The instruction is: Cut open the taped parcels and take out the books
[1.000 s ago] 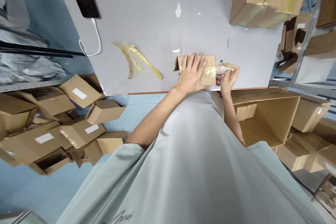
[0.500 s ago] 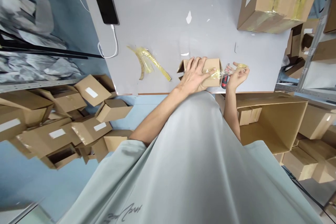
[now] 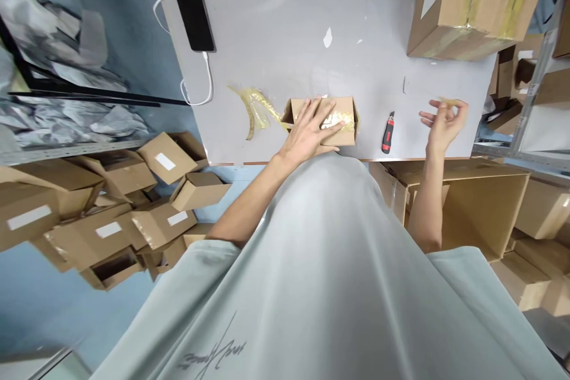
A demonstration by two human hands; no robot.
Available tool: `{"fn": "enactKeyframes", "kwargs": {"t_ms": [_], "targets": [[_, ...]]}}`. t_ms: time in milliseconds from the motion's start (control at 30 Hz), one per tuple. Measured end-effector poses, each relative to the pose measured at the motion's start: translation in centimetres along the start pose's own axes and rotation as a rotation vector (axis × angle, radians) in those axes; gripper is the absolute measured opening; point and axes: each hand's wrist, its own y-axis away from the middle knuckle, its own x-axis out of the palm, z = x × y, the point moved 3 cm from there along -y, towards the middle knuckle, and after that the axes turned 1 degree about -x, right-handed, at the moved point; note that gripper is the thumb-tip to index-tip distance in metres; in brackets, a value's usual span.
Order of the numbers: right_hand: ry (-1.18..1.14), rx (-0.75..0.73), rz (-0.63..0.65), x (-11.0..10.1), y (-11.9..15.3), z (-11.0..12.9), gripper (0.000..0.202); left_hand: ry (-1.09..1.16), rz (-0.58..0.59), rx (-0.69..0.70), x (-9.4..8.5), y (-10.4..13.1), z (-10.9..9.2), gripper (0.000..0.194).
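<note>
My left hand [image 3: 307, 130] lies with its fingers spread over a small brown cardboard box [image 3: 348, 138], pressing its top. Yellowish tape covers part of the box top, and its left end gapes. Off to the right, my right hand [image 3: 445, 124] is raised above the table, pinching a yellowish piece of tape [image 3: 452, 102]; how long the piece is I cannot tell. Between the box and that hand, a red and black utility knife [image 3: 388, 135] rests on the table. Crumpled yellow tape strips [image 3: 256, 107] lie left of the box, reaching its left end.
On the grey table [image 3: 276, 35], a black phone [image 3: 195, 19] with a white cable lies at the left. A large taped carton [image 3: 472, 12] stands at the back right. Several cardboard boxes [image 3: 164, 160] are piled below left; an open carton [image 3: 490, 208] sits below the right edge.
My right hand has moved right, away from the box, with the tape. The knife now shows fully. My left hand and the small box have shifted left toward the tape strips.
</note>
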Motion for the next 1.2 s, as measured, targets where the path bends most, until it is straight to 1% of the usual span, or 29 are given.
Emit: {"fn": "enactKeyframes", "kwargs": {"t_ms": [33, 67, 133, 200, 267, 333, 400, 467, 500, 567, 633, 700, 733, 800, 867, 933, 1000, 1067, 1133, 1200], "targets": [[0.008, -0.019, 0.115, 1.2, 1.5, 2.0, 0.042, 0.015, -0.015, 0.005, 0.1, 0.2, -0.3, 0.076], [0.005, -0.037, 0.202, 2.3, 3.1, 4.2, 0.044, 0.030, -0.038, 0.007, 0.2, 0.4, -0.7, 0.077], [-0.003, -0.027, 0.352, 4.5, 6.4, 8.5, 0.045, 0.059, -0.110, -0.014, 0.1, 1.1, -2.0, 0.084], [0.006, -0.032, 0.469, 5.8, 9.0, 12.5, 0.043, 0.087, -0.208, -0.061, -0.4, 1.7, -3.6, 0.087], [0.052, -0.080, 0.512, 6.1, 10.8, 16.1, 0.039, 0.105, -0.286, -0.100, -1.3, 2.2, -5.0, 0.079], [0.105, -0.152, 0.523, 5.7, 11.8, 19.1, 0.035, 0.106, -0.320, -0.123, -2.3, 2.5, -6.0, 0.068], [0.136, -0.238, 0.555, 5.5, 12.5, 21.8, 0.032, 0.112, -0.339, -0.127, -3.5, 2.9, -6.4, 0.056], [0.143, -0.291, 0.601, 5.9, 12.9, 23.9, 0.031, 0.146, -0.376, -0.123, -4.6, 3.7, -6.4, 0.048], [0.138, -0.296, 0.618, 6.5, 13.1, 24.6, 0.031, 0.175, -0.405, -0.130, -5.2, 4.3, -6.3, 0.046], [0.107, -0.269, 0.645, 8.2, 13.3, 25.7, 0.034, 0.256, -0.458, -0.174, -6.2, 5.7, -5.7, 0.044], [0.064, -0.240, 0.676, 10.6, 13.3, 26.2, 0.037, 0.354, -0.486, -0.233, -6.8, 7.3, -4.5, 0.047], [0.053, -0.237, 0.711, 13.2, 13.5, 26.4, 0.041, 0.438, -0.509, -0.280, -7.2, 8.9, -2.6, 0.049], [0.064, -0.246, 0.726, 14.3, 13.6, 26.3, 0.044, 0.465, -0.523, -0.303, -7.3, 9.7, -1.3, 0.049], [0.096, -0.277, 0.757, 16.1, 13.9, 26.2, 0.047, 0.485, -0.556, -0.364, -7.2, 11.0, 2.0, 0.052], [0.119, -0.307, 0.792, 17.2, 14.4, 25.9, 0.048, 0.452, -0.575, -0.456, -6.8, 12.1, 5.7, 0.058], [0.135, -0.321, 0.818, 17.5, 14.9, 25.6, 0.048, 0.357, -0.580, -0.549, -6.4, 12.9, 9.2, 0.061], [0.160, -0.320, 0.822, 17.3, 15.2, 25.3, 0.047, 0.226, -0.569, -0.614, -6.2, 13.2, 11.9, 0.059], [0.186, -0.306, 0.817, 16.8, 15.5, 24.9, 0.046, 0.094, -0.522, -0.683, -6.1, 12.9, 13.8, 0.051], [0.208, -0.290, 0.804, 16.2, 15.8, 24.5, 0.044, -0.009, -0.437, -0.796, -5.8, 12.2, 15.3, 0.041], [0.223, -0.279, 0.777, 15.6, 16.0, 24.2, 0.043, -0.065, -0.353, -0.900, -5.4, 11.0, 16.5, 0.029]]}}
